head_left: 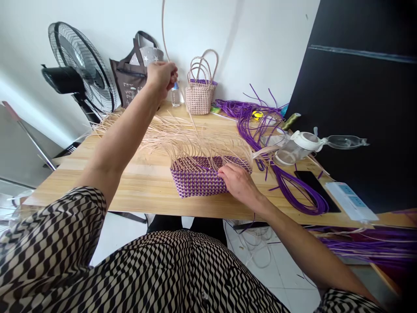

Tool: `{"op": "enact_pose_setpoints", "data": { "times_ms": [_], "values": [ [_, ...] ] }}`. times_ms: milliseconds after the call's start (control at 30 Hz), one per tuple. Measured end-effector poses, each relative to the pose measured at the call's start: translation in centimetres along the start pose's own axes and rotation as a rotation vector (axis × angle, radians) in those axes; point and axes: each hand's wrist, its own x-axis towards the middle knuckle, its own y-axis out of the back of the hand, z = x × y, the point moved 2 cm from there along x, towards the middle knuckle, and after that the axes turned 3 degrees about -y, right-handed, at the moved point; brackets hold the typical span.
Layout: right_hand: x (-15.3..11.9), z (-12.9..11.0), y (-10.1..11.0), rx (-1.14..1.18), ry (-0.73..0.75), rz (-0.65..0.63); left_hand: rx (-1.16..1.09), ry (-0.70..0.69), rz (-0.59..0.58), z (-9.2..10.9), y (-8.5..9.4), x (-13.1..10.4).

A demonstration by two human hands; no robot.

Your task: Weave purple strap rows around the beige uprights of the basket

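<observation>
The left hand is raising a pale strand in closed fingers, apparently pulling it tight; the right hand is pinching the rim of the basket on the counter. Further pulling is calling for steady bracing.

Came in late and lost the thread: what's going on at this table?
A person is working on a partly woven purple-and-pale basket at the near side of the wooden table. The raised left hand grips a long pale strand that runs down toward the basket, while the right hand pinches the basket's edge. Loose pale ends still stick up from the weave. A small handled bag stands by the wall, and purple strands lie to the right.
</observation>
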Motion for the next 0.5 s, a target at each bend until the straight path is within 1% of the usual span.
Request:
{"op": "enact_pose_setpoints", "data": {
  "times_ms": [67,100,133,167,200,233,267,300,333,367,400,433,467,500],
  "values": [
    [0.0,0.0,0.0,0.014,-0.012,-0.001,0.086,0.082,0.022,-1.4,-0.3,0.6],
    [0.0,0.0,-0.1,0.021,-0.018,-0.005,0.155,0.099,0.033,-1.9,-0.6,0.3],
    [0.0,0.0,-0.1,0.028,-0.025,-0.009,0.226,0.081,0.056,-2.1,-0.9,-0.6],
    [0.0,0.0,-0.1,0.035,-0.033,-0.013,0.278,0.021,0.095,-2.0,-1.2,-1.8],
    [0.0,0.0,-0.1,0.042,-0.04,-0.015,0.285,-0.08,0.126,-1.5,-1.5,-3.5],
    [0.1,0.0,-0.1,0.048,-0.045,-0.015,0.277,-0.183,0.125,-0.9,-2.0,-5.5],
    [0.1,0.0,0.0,0.053,-0.048,-0.017,0.277,-0.265,0.086,-0.1,-2.4,-7.7],
    [0.1,0.0,0.0,0.054,-0.048,-0.019,0.287,-0.328,-0.017,0.7,-3.0,-10.0],
    [0.2,0.0,0.0,0.054,-0.048,-0.021,0.299,-0.388,-0.182,1.3,-3.7,-12.2],
    [0.2,0.0,0.0,0.053,-0.049,-0.023,0.32,-0.431,-0.374,1.7,-4.4,-14.4],
    [0.2,0.0,0.1,0.052,-0.051,-0.025,0.347,-0.451,-0.552,1.8,-5.0,-16.3],
    [0.2,0.0,0.1,0.051,-0.054,-0.029,0.382,-0.446,-0.697,1.6,-5.6,-17.8],
    [0.2,0.1,0.1,0.051,-0.06,-0.034,0.41,-0.423,-0.793,1.2,-6.0,-18.9],
    [0.2,0.1,0.1,0.052,-0.065,-0.041,0.435,-0.398,-0.858,0.6,-6.4,-19.5]
  ]
}}
